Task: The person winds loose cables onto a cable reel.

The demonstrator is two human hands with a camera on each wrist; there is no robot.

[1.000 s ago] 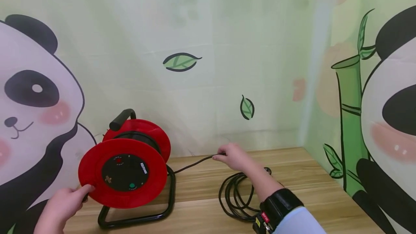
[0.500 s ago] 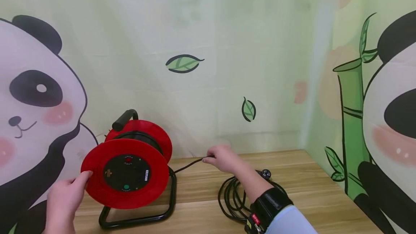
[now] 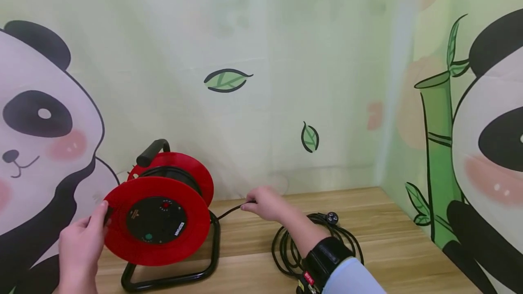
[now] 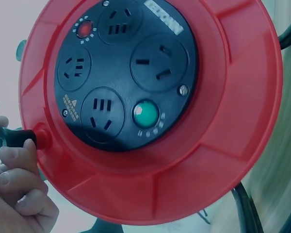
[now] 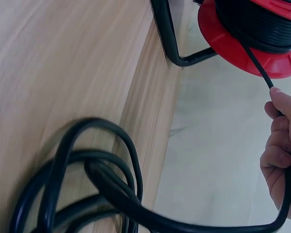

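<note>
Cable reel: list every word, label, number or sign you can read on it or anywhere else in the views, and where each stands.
White brand lettering on the black socket face of the cable reel: cut off and upside down in the left wrist view, too small in the head view; not readable.
Small warning triangle label on the same face: its text is too small to read.
Red tag on the wrist strap: too blurred to read.
Nothing else carries text.

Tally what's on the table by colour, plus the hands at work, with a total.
Red and black: 1, the cable reel, its crank knob pinched by the left hand.
Black: 2, the cable gripped by the right hand, and its plug lying by the loose loops.
Hands: 2.
Total: 5.
</note>
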